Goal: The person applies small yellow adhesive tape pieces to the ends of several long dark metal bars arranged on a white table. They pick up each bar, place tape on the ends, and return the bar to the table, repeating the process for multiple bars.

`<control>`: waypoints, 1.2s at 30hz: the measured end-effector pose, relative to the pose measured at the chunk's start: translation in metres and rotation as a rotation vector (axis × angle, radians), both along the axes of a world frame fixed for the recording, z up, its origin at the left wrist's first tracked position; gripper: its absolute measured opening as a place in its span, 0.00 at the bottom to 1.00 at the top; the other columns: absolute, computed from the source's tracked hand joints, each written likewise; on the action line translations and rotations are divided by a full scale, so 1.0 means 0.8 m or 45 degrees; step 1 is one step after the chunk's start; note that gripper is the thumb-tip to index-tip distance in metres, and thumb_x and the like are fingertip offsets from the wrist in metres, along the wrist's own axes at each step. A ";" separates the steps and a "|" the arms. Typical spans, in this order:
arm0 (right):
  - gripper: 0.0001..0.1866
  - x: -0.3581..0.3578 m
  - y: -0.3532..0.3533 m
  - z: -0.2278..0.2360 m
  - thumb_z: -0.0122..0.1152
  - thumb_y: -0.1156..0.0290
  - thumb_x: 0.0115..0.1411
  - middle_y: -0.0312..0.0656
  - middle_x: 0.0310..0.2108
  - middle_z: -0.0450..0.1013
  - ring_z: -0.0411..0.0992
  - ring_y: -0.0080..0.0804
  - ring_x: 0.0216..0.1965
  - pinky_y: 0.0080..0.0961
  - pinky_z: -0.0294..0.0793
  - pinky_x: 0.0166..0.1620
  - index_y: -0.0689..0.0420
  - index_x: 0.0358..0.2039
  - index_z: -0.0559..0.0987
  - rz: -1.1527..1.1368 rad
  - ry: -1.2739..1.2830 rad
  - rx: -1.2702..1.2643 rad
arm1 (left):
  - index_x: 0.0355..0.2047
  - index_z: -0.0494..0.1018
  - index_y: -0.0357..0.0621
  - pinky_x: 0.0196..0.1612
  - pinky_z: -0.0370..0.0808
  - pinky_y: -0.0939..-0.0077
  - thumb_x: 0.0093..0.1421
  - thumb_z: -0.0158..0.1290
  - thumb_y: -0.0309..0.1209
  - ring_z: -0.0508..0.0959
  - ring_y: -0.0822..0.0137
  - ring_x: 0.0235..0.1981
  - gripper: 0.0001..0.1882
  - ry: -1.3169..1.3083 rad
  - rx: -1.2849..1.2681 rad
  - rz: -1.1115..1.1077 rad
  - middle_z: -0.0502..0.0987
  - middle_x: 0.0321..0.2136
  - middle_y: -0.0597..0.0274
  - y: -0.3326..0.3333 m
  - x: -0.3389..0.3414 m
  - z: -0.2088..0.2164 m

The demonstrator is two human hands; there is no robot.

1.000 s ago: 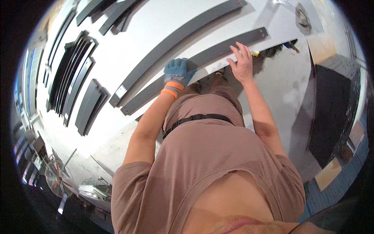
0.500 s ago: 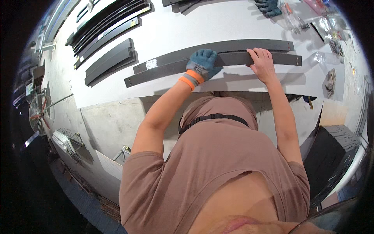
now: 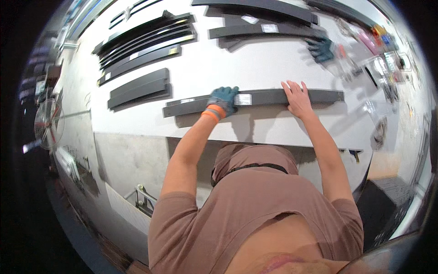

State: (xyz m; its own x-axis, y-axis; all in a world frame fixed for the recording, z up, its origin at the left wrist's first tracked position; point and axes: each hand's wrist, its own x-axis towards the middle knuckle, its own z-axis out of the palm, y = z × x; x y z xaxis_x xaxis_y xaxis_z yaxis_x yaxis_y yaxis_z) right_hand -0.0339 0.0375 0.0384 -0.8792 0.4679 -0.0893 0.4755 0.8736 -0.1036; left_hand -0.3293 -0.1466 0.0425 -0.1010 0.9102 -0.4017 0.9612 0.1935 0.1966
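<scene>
Two long dark grey bars [image 3: 264,97] lie against each other near the table's front edge, largely overlapping. A white label [image 3: 243,99] shows on the front one. Toward their left half, my left hand [image 3: 222,101], in a blue-grey glove with an orange cuff, is closed over the bars, fingers on the far side and thumb on the near side. Bare, my right hand [image 3: 298,99] rests across the right half. Its fingers are stretched and apart, with the tips past the far edge. The undersides of the bars are hidden.
Shorter dark bars [image 3: 139,89] and a row of long black bars [image 3: 146,43] lie at the left. More dark bars [image 3: 260,31] are at the back. A loose glove [image 3: 321,49] sits near clear plastic bags [image 3: 349,66] at the right. A fan [image 3: 48,124] stands far left.
The two bars have come closer together, and a label now shows on the front one. My left hand has shifted left along them. My right fingers have straightened. The view has also shifted.
</scene>
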 end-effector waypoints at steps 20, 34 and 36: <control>0.40 -0.292 -0.015 0.034 0.70 0.47 0.58 0.56 0.63 0.69 0.67 0.54 0.63 0.45 0.67 0.65 0.60 0.63 0.72 -0.015 0.034 -0.399 | 0.54 0.74 0.42 0.55 0.75 0.54 0.58 0.63 0.48 0.79 0.47 0.50 0.30 -0.435 0.753 0.067 0.79 0.48 0.47 -0.021 -0.130 -0.001; 0.37 -0.720 -0.055 -0.055 0.75 0.56 0.52 0.45 0.52 0.72 0.66 0.42 0.60 0.38 0.68 0.57 0.58 0.58 0.70 0.336 0.307 -0.010 | 0.57 0.72 0.30 0.58 0.75 0.62 0.58 0.68 0.40 0.80 0.54 0.51 0.33 -0.816 0.968 1.791 0.79 0.49 0.44 -0.082 -0.440 -0.044; 0.29 -0.734 -0.058 -0.048 0.75 0.57 0.52 0.48 0.44 0.73 0.68 0.46 0.52 0.40 0.70 0.54 0.60 0.47 0.74 0.334 0.199 -0.070 | 0.60 0.69 0.30 0.58 0.74 0.63 0.59 0.68 0.40 0.79 0.56 0.50 0.35 -0.922 1.019 1.965 0.79 0.48 0.45 -0.082 -0.462 -0.034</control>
State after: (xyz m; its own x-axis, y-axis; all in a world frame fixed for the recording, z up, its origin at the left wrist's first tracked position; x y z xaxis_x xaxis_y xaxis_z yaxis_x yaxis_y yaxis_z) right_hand -0.6208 -0.0091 -0.0002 -0.9744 0.2218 0.0379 0.2094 0.9554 -0.2083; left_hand -0.6986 -0.2123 0.0150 -0.9329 0.1671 -0.3190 -0.2428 0.3622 0.8999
